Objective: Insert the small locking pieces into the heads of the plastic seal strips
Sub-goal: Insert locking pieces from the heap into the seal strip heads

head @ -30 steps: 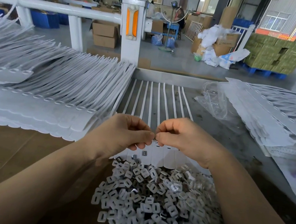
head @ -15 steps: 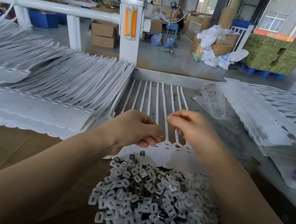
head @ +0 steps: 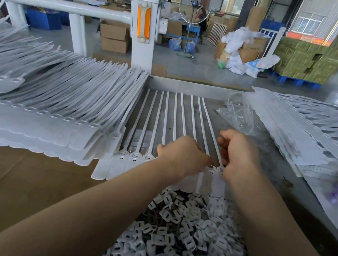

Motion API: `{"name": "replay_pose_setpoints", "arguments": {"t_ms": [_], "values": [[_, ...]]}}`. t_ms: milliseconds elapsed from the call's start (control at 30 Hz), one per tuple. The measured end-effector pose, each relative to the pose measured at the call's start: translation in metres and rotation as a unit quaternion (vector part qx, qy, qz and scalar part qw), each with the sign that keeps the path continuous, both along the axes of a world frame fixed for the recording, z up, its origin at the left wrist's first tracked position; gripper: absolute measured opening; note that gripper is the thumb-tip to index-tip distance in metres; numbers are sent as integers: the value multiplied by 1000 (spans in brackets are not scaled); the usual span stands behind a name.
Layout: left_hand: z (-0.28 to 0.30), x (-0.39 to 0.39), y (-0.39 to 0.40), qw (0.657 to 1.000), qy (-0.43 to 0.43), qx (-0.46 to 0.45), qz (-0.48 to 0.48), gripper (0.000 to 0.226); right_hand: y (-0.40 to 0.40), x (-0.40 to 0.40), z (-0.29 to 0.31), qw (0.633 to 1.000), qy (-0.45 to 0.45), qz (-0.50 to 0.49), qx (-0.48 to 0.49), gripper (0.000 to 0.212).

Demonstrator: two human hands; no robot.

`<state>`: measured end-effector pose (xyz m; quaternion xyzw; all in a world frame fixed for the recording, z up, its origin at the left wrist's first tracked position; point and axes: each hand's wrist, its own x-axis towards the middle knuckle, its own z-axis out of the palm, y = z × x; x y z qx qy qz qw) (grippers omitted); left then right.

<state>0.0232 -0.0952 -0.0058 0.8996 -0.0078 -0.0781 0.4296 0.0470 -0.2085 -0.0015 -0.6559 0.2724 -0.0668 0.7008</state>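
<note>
A joined row of white seal strips (head: pixel 134 160) lies in front of me, heads toward me and tails pointing away. A heap of small white locking pieces (head: pixel 183 229) sits just below the heads, between my forearms. My left hand (head: pixel 183 154) is closed over the middle heads, with a small dark locking piece at its fingertips. My right hand (head: pixel 240 154) is curled beside it. Its pinched fingertips press down at the head of the rightmost strip (head: pixel 221 169), and the piece under them is mostly hidden.
Thick stacks of strip rows (head: pixel 44 112) cover the table's left side. More stacks (head: pixel 309 132) and a crumpled clear bag (head: pixel 240 117) lie at the right. Brown cardboard (head: pixel 10 187) covers the near left. A white post and rail (head: pixel 143 31) stand behind the table.
My hands were pinched together over the middle heads. They have separated and moved to the right end of the row, and my right hand has come down onto the rightmost head.
</note>
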Motion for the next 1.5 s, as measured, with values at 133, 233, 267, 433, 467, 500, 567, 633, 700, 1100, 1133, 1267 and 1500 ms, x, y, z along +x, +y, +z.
{"name": "replay_pose_setpoints", "arguments": {"t_ms": [133,233,267,433,467,500,567,633,700,1100,1133,1267,1500], "values": [[-5,2,-5,996,-27,82,13,30,1,1,-1,1000,-2,0,3,22],[-8,3,-6,994,-44,96,14,29,0,0,-1,1000,-4,2,0,21],[-8,3,-6,994,-48,97,13,28,0,0,-1,1000,-5,0,-1,21],[-4,2,-6,991,-63,120,6,22,1,0,-1,1000,-8,1,-2,22],[-3,1,-6,989,-73,128,3,21,0,0,-1,1000,-8,2,-3,22],[-2,0,-6,987,-87,136,-1,19,0,0,-1,1000,-7,1,-2,23],[-1,-2,-5,981,-119,153,-13,16,-1,1,-2,1000,-8,-1,2,22],[1,-5,-3,973,-153,171,-30,13,-1,1,-3,1000,-9,-1,4,22],[4,-5,-1,958,-189,209,-54,13,-1,1,-3,1000,-10,-1,7,22],[8,-8,24,886,-296,278,-222,22,-2,0,-1,1000,-9,8,9,22],[7,-7,25,899,-278,260,-216,23,-2,0,-1,1000,-8,10,4,23],[14,-4,36,932,-201,196,-228,23,-2,-1,-1,1000,-2,13,-10,25],[37,-6,70,941,-100,64,-316,16,2,-4,3,1000,1,9,-21,24]]}}
